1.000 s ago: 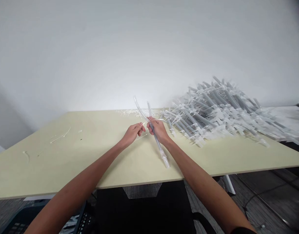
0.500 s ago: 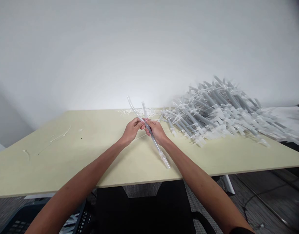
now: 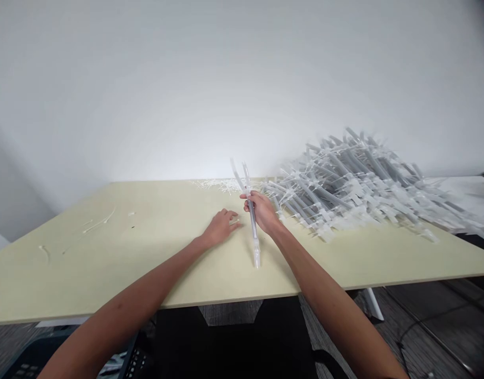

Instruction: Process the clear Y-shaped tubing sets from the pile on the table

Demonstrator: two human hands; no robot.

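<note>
At centre, the right hand grips clear tubing, best held steady. The left hand curls nearby, its hold unclear.

Surface: pale yellow, smooth, matt. Forked tubing: clear, glossy plastic. Heaped tubes: greyish, translucent plastic, shiny in places. Scattered ties: thin, white, plastic-looking. Wall: smooth, matt white. Basket: dark, perforated plastic. Floor: grey, ribbed, carpet-like.
</note>
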